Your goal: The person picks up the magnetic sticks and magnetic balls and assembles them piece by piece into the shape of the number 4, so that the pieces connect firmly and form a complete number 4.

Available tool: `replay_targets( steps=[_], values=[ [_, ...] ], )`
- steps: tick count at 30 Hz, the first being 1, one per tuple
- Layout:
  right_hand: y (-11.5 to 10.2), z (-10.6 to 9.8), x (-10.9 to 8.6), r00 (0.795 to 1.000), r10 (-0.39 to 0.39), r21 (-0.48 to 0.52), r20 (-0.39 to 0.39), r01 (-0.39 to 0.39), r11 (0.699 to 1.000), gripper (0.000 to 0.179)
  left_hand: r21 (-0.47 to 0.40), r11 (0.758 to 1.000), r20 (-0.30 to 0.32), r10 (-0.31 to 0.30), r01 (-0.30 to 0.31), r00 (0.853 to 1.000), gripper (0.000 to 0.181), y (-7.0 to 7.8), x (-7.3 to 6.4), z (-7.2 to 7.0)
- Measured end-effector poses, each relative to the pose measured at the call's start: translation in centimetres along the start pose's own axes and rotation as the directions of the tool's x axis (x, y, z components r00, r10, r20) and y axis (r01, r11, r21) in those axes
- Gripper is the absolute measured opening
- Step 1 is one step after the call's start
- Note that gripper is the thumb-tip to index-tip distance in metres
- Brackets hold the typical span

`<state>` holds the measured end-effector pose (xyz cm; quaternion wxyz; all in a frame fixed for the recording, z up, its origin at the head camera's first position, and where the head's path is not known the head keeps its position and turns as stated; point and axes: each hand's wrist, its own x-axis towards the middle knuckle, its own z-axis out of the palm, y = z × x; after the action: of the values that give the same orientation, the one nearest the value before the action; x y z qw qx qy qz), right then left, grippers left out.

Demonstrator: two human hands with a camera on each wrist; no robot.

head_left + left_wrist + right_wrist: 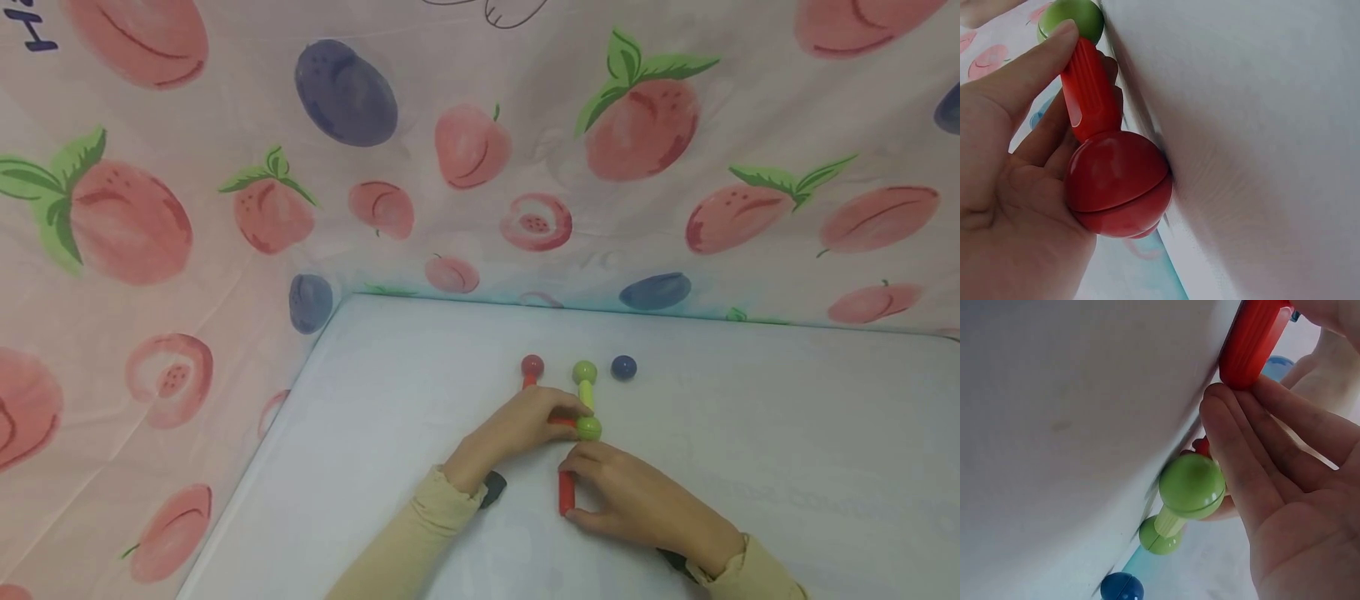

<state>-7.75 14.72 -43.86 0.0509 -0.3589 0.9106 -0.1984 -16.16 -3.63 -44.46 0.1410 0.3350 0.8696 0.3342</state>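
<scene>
In the head view my left hand (pixel 528 422) reaches over a joined shape of balls and rods. Its thumb and fingers grip a red rod (pixel 1091 94) that runs between a red ball (pixel 1119 184) by the palm and a green ball (pixel 589 428). From that green ball a yellow-green rod (pixel 587 398) leads to a second green ball (pixel 585 372). Another red ball (pixel 532 367) tops a red rod (pixel 529 380) partly hidden by the left hand. My right hand (pixel 637 500) pinches a separate red rod (pixel 567 493) end to end, just below the nearer green ball.
A loose blue ball (pixel 623 367) lies right of the farther green ball. The white table (pixel 787 433) meets a fruit-printed cloth (pixel 540 150) at the back and left. Dark wrist devices (pixel 492 490) show at both cuffs.
</scene>
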Motion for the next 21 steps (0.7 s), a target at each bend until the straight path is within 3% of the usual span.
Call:
replay_targets(
  steps=[21],
  values=[
    [1.0,-1.2,0.0,0.992,0.040,-0.035,-0.123,-0.045,0.998,0.038,0.018,1.000,0.010,0.024,-0.024,1.000,0.034,-0.2,0.1,0.0]
  ],
)
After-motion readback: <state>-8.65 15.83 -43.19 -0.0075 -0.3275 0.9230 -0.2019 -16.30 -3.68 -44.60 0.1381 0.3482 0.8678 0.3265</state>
